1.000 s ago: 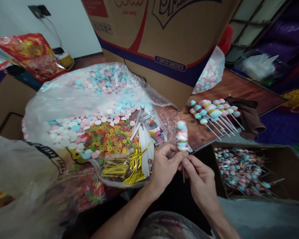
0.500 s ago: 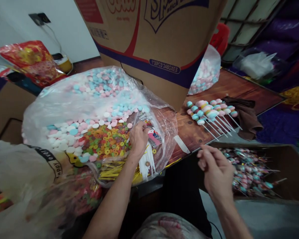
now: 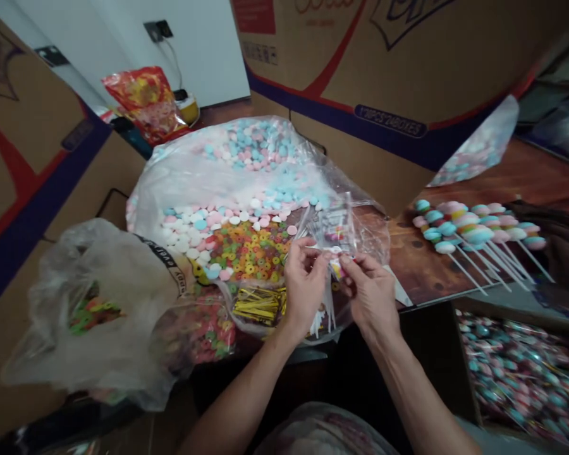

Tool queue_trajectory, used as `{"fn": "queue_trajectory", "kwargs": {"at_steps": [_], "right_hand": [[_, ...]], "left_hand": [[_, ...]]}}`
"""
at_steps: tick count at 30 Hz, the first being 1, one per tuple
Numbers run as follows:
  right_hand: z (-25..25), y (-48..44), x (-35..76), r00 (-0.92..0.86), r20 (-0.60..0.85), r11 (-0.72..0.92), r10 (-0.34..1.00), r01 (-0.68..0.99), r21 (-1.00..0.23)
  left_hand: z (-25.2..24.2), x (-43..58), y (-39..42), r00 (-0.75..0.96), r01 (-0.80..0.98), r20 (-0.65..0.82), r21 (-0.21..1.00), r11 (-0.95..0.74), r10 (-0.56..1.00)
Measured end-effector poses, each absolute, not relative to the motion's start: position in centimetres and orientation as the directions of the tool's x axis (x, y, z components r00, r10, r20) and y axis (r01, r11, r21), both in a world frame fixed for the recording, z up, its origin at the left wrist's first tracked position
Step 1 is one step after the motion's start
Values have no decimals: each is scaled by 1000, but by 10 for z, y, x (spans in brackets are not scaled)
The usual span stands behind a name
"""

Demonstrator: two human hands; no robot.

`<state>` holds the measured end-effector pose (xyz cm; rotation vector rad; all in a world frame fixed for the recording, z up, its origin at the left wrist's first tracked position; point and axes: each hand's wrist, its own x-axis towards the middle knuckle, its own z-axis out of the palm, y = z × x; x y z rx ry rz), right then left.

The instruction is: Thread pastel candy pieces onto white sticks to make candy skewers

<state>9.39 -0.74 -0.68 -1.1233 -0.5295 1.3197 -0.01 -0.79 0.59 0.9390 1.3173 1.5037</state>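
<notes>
My left hand (image 3: 306, 278) and my right hand (image 3: 370, 287) meet in front of me, both pinching the lower end of a small clear printed plastic bag (image 3: 334, 224). Below the hands lie white sticks (image 3: 330, 309), partly covered by my fingers. Gold twist ties (image 3: 260, 304) are heaped left of my left hand. Just beyond them spread ring-shaped gummy candies (image 3: 251, 249) in orange, yellow and green. Pink, white and blue round candies (image 3: 189, 234) lie around these on a large clear plastic sheet (image 3: 180, 167).
At the right, candy skewers (image 3: 478, 230) lie on the wooden table (image 3: 403, 249). A box (image 3: 464, 366) of wrapped candy sticks stands below it. Large cardboard boxes (image 3: 322, 136) rise behind and at the left (image 3: 23, 189). A plastic bag (image 3: 118, 354) of gummy rings sits at the left front.
My right hand has moved left from beside the table to join my left hand. Both now hold the small printed bag. The view has turned to the left.
</notes>
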Motion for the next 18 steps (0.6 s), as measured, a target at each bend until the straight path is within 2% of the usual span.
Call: {"fn": "queue_trajectory", "kwargs": {"at_steps": [5, 8, 11, 15, 18], "right_hand": [[-13, -18, 109, 342, -130, -48, 931, -238, -970], [-17, -20, 121, 352, -73, -32, 933, -121, -992], [-18, -21, 137, 379, -45, -19, 924, -73, -997], [-13, -27, 173, 465, 52, 38, 884, 40, -998], [-7, -31, 216, 636, 127, 99, 761, 80, -992]], "left_hand": [[6, -31, -11, -322, 2, 30, 1000, -31, 946], [4, -32, 0, -191, 57, -22, 998, 33, 981], [5, -17, 12, -54, 136, -10, 991, 17, 998], [16, 21, 27, 102, 199, 46, 978, -65, 994], [27, 66, 45, 249, 236, 131, 953, -191, 960]]}}
